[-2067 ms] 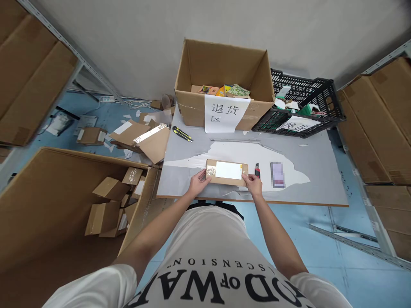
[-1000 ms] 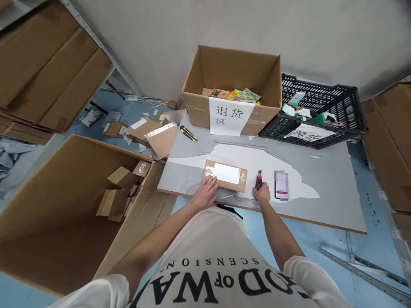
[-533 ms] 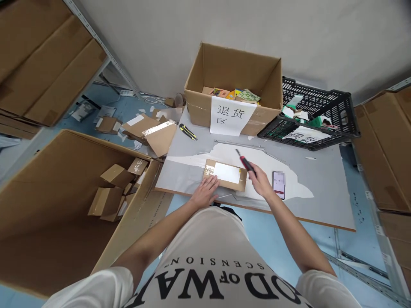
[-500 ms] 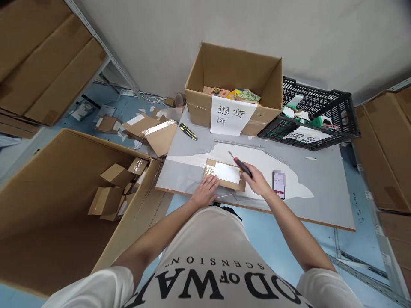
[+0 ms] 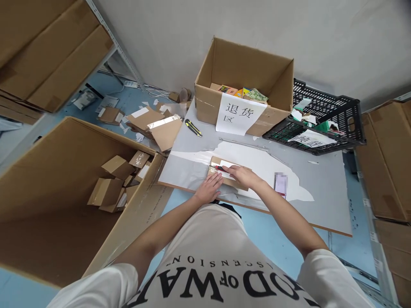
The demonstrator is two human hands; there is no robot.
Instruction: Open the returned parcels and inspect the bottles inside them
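Works at a small, oblong brown cardboard parcel (image 5: 230,182), lying flat near the front edge of a grey-topped table (image 5: 324,188), on an irregular white patch (image 5: 257,157). Bears a white paper label (image 5: 226,163) on top and shiny clear tape (image 5: 212,168) across the left end. Holds a slim red-and-black utility knife (image 5: 219,168) in the right hand (image 5: 241,174), with fingers clamped around the handle, over that taped end; cannot tell whether the blade touches the tape. Rests the left hand (image 5: 208,188) on the parcel's near left corner, with fingers stretched out and close together. Has a dark-edged phone (image 5: 280,182) just beside the right forearm, with its screen blurred. Shows farther back a yellow-and-black utility knife (image 5: 193,128) near the table's left edge, then a tall open brown cardboard box (image 5: 207,105) holding coloured packets (image 5: 255,94), with a white paper sign (image 5: 240,113) on its front, and, right beside it, a black plastic lattice crate (image 5: 346,139) holding green-and-white cartons (image 5: 328,125). Includes, left of the table, a large open brown carton (image 5: 64,167) with small brown boxes (image 5: 105,191) inside.
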